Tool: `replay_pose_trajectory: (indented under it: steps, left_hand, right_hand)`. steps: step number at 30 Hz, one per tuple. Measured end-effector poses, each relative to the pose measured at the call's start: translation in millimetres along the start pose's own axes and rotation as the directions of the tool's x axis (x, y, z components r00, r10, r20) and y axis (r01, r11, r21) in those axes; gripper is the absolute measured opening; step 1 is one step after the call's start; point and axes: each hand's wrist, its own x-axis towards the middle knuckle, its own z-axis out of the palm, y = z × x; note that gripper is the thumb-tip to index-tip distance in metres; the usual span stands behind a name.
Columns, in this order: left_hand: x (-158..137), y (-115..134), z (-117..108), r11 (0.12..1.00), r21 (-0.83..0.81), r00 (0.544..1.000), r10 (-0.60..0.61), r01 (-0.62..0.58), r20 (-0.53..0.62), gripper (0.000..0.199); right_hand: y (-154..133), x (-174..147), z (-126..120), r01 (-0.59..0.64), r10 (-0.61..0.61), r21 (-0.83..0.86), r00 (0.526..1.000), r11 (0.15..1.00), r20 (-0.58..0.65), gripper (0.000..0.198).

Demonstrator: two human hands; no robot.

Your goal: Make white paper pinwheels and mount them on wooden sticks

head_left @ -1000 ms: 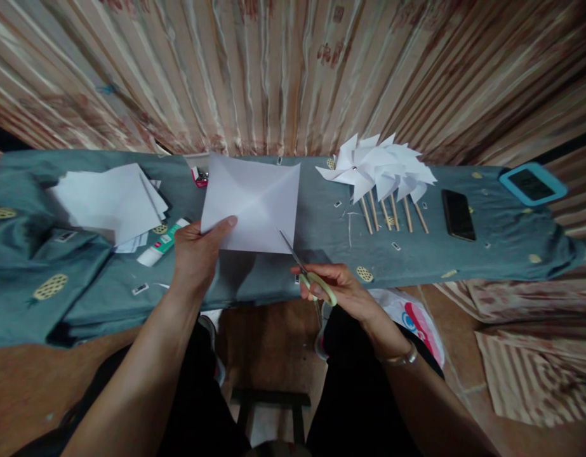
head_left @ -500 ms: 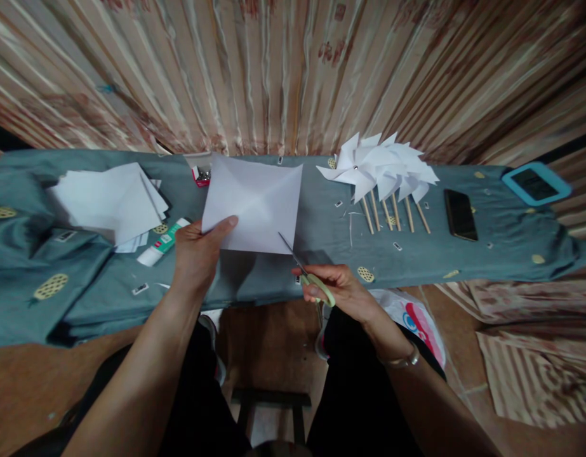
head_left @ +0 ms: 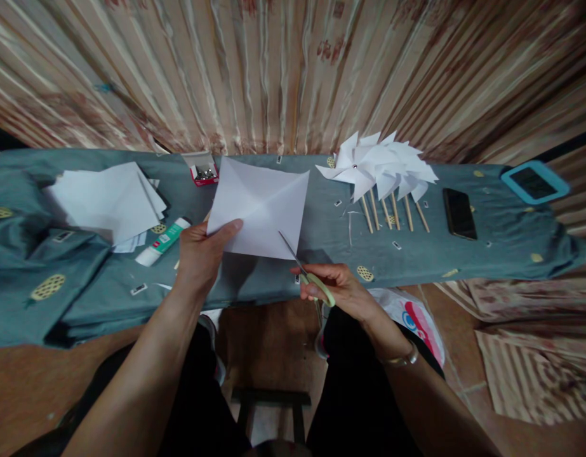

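Observation:
A square sheet of white paper (head_left: 261, 206) with diagonal creases is raised above the cloth-covered table. My left hand (head_left: 202, 251) grips its lower left part, thumb on top and fingers underneath. In my right hand (head_left: 333, 285) are scissors (head_left: 319, 287) with pale green handles, the fingers closed around the loops. A scissor blade lies across the paper's lower right corner, pointing up and left. How far the blades are apart I cannot tell. Beyond the paper's right edge lie several white paper pinwheels (head_left: 378, 166) on wooden sticks.
At the left are a stack of white paper (head_left: 106, 200) and a glue stick (head_left: 163, 242). An open red-and-white box (head_left: 204, 172) of small metal pins stands behind the paper. Rightward lie a black phone (head_left: 459, 213) and a blue-framed device (head_left: 535, 182). Paper scraps dot the cloth (head_left: 506, 244).
The paper and my left hand have shifted slightly right and toward me, uncovering more of the pin box. The scissors and my right hand have hardly moved.

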Motion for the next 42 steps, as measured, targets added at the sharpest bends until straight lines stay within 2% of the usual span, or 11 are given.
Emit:
replay_pose_trajectory:
  steps: [11,24,32,42]
  left_hand:
    - [-0.5,0.6,-0.8,1.0,-0.003,1.0,-0.002,0.002,0.007,0.014]
    - [-3.0,-3.6,2.2,0.996,0.07,0.999,-0.054,0.054,-0.006,0.022]
    - [-3.8,-3.0,2.6,0.997,0.046,0.998,-0.063,0.063,-0.013,0.024]
    - [-6.3,-5.8,4.3,0.997,0.032,0.995,-0.073,0.071,0.068,0.029]
  right_hand:
    - [3.6,1.3,0.7,-0.024,0.024,-0.005,0.999,1.0,-0.034,0.042]
    - [4.5,3.2,1.5,-0.009,0.009,0.001,0.999,1.0,-0.039,0.044]
    - [2.6,3.8,3.7,-0.045,0.048,0.045,0.997,0.998,-0.066,0.045]
    - [0.0,4.0,3.7,-0.046,0.046,0.004,0.996,0.999,-0.073,0.054]
